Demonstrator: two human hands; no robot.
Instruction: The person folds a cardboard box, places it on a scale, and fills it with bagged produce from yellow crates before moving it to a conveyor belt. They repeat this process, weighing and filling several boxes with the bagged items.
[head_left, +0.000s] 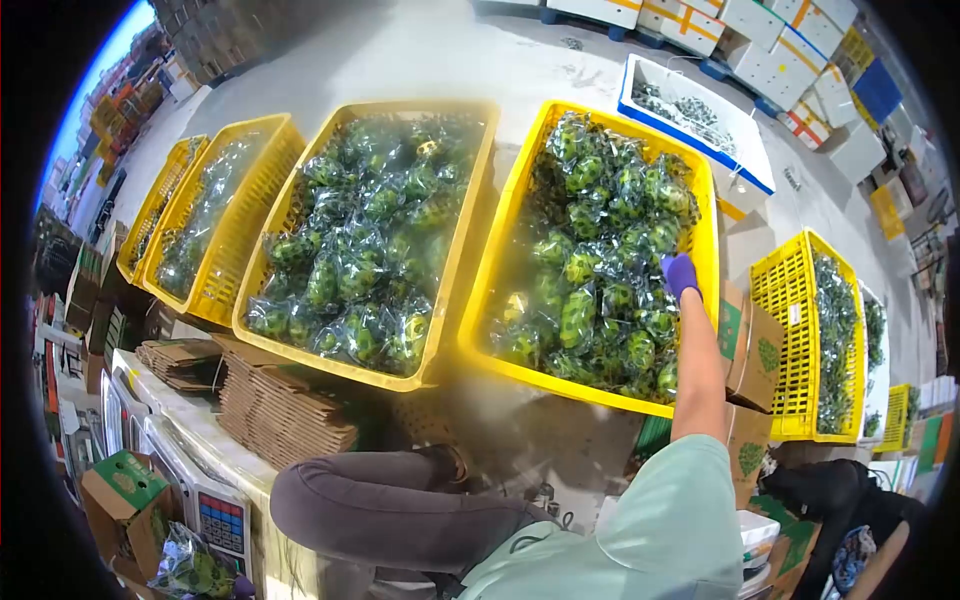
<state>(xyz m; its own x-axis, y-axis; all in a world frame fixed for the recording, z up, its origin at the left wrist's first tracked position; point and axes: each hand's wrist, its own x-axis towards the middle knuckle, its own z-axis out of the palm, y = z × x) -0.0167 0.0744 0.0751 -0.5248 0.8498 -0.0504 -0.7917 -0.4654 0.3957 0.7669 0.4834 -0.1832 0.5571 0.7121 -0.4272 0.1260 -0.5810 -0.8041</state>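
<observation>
Bagged fruit within reach

At the lower left, left hand, purple-gloved and mostly out of view, just beside a single bag; impossible to tell whether gripping. Close by, a carton and a scale. Farther forward, stacked cardboard. Then, at the right side of a yellow crate full of bagged fruit, right hand, also gloved, grasp impossible to tell. Leftward, a second full crate. Beyond, a white tub; farthest, white boxes.
</observation>
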